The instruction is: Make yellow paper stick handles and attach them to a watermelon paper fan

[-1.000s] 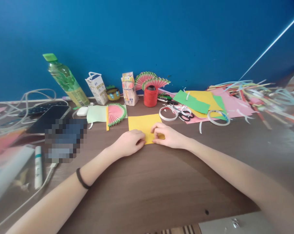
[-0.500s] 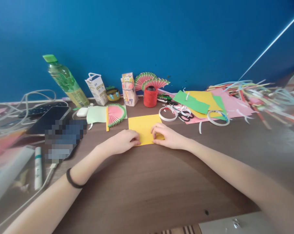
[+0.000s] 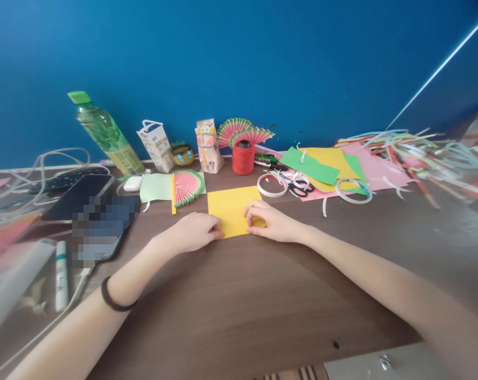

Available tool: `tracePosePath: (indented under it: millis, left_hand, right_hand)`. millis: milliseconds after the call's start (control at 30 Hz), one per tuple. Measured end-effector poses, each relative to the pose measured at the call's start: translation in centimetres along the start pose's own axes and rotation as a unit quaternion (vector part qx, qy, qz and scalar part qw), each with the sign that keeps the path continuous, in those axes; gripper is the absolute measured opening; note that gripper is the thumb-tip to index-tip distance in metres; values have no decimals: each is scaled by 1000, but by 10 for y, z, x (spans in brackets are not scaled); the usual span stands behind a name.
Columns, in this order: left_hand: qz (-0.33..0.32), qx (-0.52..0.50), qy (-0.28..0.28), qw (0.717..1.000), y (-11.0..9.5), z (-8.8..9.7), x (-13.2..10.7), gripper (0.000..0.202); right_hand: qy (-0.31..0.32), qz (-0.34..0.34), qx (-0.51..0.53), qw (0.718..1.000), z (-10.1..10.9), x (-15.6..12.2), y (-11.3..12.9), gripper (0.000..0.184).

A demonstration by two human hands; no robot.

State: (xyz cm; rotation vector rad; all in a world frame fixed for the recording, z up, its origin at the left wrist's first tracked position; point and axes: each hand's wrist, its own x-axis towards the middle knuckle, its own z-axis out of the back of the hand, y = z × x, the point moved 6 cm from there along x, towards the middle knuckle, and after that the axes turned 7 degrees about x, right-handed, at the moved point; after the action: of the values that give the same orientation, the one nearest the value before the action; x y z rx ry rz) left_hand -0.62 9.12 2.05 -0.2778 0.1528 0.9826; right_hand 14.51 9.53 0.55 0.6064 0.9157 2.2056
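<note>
You have the yellow sheet (image 3: 231, 203) lying flat at the centre of the frame, its near edge toward you, probably so that both hands can reach it squarely. Your left hand (image 3: 197, 231) is at its lower left corner, fingers curled; whether they pinch the paper or merely rest on it, I cannot tell. Your right hand (image 3: 271, 221) arches over the right part, thumb and forefinger bent apart at the tips, seemingly to steady that side; whether they grip any paper is also unclear.

The white tape roll (image 3: 273, 185) lies just beyond the sheet's upper right corner and the black-handled scissors (image 3: 303, 188) right of it, likely for easy reach. Left of the sheet, the pink folded fan (image 3: 188, 187) lies on pale green paper (image 3: 155, 187), perhaps set aside to leave your hands room.
</note>
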Motion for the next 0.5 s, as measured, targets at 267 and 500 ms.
tracePosePath:
  millis: [267, 500]
  left_hand:
    - [10, -2, 34, 999, 12, 0, -3, 22]
    - [49, 14, 58, 997, 25, -1, -5, 22]
  right_hand:
    - [3, 2, 6, 1000, 0, 0, -1, 9]
    - [1, 2, 9, 1000, 1, 0, 0, 9]
